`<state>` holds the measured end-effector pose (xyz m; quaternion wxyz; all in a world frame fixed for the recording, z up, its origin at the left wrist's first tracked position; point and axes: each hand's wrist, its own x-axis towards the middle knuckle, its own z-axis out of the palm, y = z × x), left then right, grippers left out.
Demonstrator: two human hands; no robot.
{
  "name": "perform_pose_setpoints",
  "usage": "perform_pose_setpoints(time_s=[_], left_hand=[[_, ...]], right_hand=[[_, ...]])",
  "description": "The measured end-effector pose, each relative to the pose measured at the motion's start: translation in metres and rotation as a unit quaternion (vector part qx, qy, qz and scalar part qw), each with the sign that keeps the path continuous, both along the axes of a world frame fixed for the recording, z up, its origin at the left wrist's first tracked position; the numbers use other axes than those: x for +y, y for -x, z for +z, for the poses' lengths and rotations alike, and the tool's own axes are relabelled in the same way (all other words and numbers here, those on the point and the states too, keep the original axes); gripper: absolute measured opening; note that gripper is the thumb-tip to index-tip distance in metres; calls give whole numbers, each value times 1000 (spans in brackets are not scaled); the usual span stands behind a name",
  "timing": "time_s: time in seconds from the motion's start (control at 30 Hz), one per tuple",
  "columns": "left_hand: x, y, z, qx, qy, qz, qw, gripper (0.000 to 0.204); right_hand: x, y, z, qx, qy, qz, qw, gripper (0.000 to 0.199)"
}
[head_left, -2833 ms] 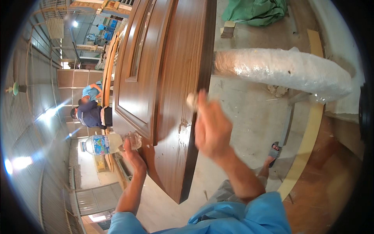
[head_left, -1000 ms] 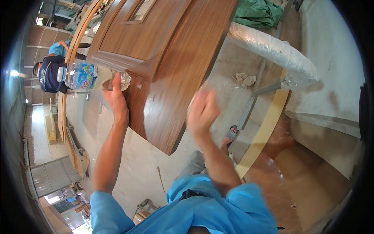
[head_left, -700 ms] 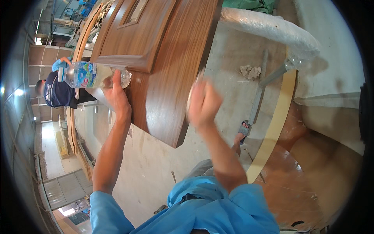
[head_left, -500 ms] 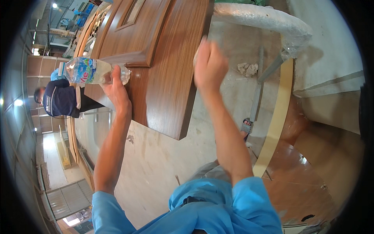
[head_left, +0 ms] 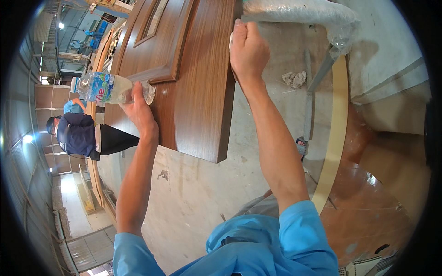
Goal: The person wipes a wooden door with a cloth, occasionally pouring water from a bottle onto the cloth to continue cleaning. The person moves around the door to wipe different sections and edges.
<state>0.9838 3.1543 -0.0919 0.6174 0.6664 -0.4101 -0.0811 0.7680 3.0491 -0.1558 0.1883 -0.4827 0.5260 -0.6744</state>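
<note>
My left hand [head_left: 139, 109] is closed around the lower part of a clear plastic bottle [head_left: 103, 88] with a colourful label. The bottle lies sideways over a brown wood-grain door panel [head_left: 200, 99], its cap toward the left and cloudy liquid inside. At the panel's right edge, my right hand [head_left: 250, 51] is closed in a fist with the thumb pointing away from me. A pale scrap of what looks like a rag [head_left: 231, 42] shows between that hand and the edge; the palm hides most of it.
A plastic-wrapped roll [head_left: 294, 11] sticks out beyond the panel's far right. Crumpled paper [head_left: 294, 79] and a grey metal bar [head_left: 309, 106] are on the floor [head_left: 184, 198]. To the left, a person in dark clothes [head_left: 76, 133] stands close by, with another in blue behind.
My right hand has moved farther away along the panel's right edge. The left hand still grips the bottle in nearly the same place. My view has shifted slightly.
</note>
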Motion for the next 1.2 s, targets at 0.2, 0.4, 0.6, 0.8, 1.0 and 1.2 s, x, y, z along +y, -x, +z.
perform_pose_setpoints(time_s=[0.2,0.4,0.6,0.8,1.0,1.2], left_hand=[[1,-6,-3,-22,-7,-4,1000,54],[0,-15,-8,-22,-8,-22,999,54],[-1,-22,-8,-33,-12,-33,999,49],[1,-15,-7,-32,-13,-21,999,52],[1,-15,-4,-21,-30,-34,999,53],[0,-15,-4,-32,-36,-30,998,55]], right_hand=[[190,13,1,-52,90,180,978,29],[229,39,-37,-218,-40,313,923,10],[158,29,-37,-192,40,325,925,15],[134,30,-37,-155,78,345,922,19],[139,32,-32,-125,110,336,927,18],[130,36,-37,-82,129,344,926,21]])
